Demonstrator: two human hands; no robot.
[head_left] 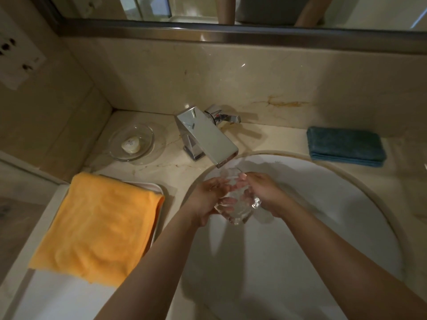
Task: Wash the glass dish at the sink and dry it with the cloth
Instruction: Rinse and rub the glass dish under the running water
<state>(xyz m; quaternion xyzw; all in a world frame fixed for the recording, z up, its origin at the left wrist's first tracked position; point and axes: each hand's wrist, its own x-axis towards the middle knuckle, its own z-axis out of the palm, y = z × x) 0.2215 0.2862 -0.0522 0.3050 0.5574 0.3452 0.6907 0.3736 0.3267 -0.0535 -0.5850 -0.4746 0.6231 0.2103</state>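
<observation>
**Dish under the tap, both hands on it**

From the left I see an orange cloth (97, 227) on a tray (155, 188), then soap (131, 145) in a bowl (147, 144). My left hand (208, 199) cups the dish (238, 204) from below; my right hand (263, 195) grips its other side, below the tap (208, 137), over the sink (323, 204). A blue cloth (345, 146) lies far right.

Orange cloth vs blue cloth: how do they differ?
The orange cloth lies left of the sink, draped over a white tray; the blue cloth lies right of the faucet, straight on the counter. The orange cloth looks larger and loosely spread, while the blue cloth is folded into a compact, neat stack. Both are folded and untouched: the left hand and right hand hold the glass dish over the sink.
</observation>
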